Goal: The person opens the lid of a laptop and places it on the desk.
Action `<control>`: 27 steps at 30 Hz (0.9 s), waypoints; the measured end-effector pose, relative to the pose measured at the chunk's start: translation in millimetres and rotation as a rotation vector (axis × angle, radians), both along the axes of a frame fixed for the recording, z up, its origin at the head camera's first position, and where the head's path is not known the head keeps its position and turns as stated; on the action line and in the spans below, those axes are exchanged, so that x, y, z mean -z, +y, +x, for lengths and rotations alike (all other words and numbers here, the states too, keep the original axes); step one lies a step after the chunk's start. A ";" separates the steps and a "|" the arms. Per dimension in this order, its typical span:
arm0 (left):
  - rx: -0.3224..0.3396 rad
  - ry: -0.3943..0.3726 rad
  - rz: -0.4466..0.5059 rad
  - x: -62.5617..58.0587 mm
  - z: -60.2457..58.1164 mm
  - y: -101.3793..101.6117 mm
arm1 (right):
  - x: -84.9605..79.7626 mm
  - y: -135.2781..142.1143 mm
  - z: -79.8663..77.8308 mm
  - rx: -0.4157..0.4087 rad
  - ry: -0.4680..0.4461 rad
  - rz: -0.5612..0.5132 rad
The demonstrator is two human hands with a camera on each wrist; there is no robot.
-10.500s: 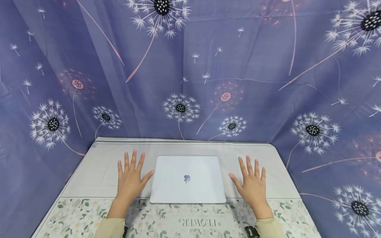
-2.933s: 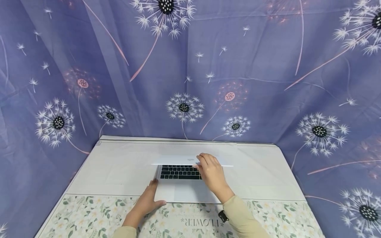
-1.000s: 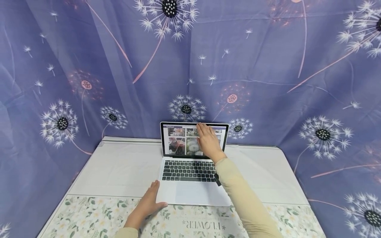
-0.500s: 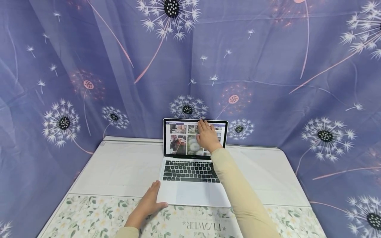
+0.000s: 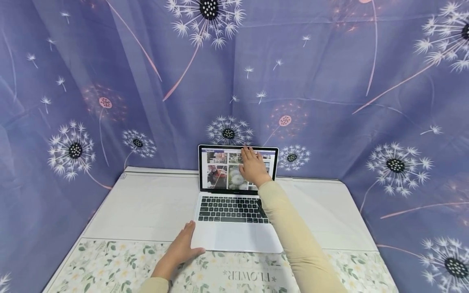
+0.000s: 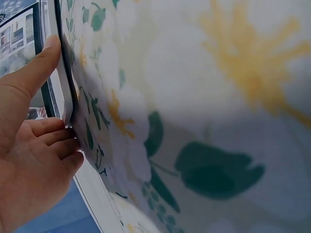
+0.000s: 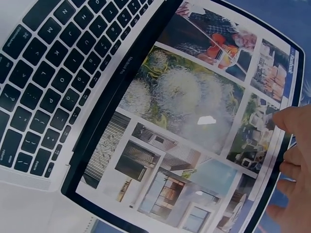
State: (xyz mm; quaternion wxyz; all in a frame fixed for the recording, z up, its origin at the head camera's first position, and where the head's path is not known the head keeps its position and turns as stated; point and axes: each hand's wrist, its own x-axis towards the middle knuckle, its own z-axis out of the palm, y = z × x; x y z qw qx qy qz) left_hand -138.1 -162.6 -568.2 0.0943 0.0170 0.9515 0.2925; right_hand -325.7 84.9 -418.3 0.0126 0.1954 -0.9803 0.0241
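A silver laptop [image 5: 238, 236] sits on the table with its lid raised steeply, showing a lit screen [image 5: 217, 177] of photo tiles. My left hand [image 5: 181, 246] holds the base at its near left corner, thumb at the front edge and fingers along the left side. The left wrist view shows that thumb [image 6: 41, 68] against the rim. Up at the lid's top edge is my right hand [image 5: 253, 166], gripping it and covering part of the screen. Close up, the right thumb [image 7: 286, 119] overlaps the screen front while the other fingers meet the edge. My right sleeve hides the keyboard's right end.
The white tabletop [image 5: 157, 203] carries a floral mat [image 5: 121, 264] along its near side, with printed lettering. A purple dandelion-print curtain [image 5: 176, 122] stands close behind the raised lid and on both sides.
The laptop began flat and shut, both hands spread beside it. My left hand took the near left corner while my right hand lifted the lid. Over the last second the lid tilted slightly farther back.
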 end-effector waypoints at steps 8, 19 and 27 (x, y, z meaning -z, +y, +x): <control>-0.021 -0.033 -0.009 3.9 -4.0 0.4 | 2.6 1.9 7.1 -0.021 0.009 0.001; -0.006 0.022 -0.006 11.2 -8.0 -5.3 | 5.8 6.8 17.2 -0.099 0.064 0.039; 0.027 0.083 -0.013 1.6 6.6 -11.8 | 21.2 23.8 40.1 -0.149 0.130 -0.011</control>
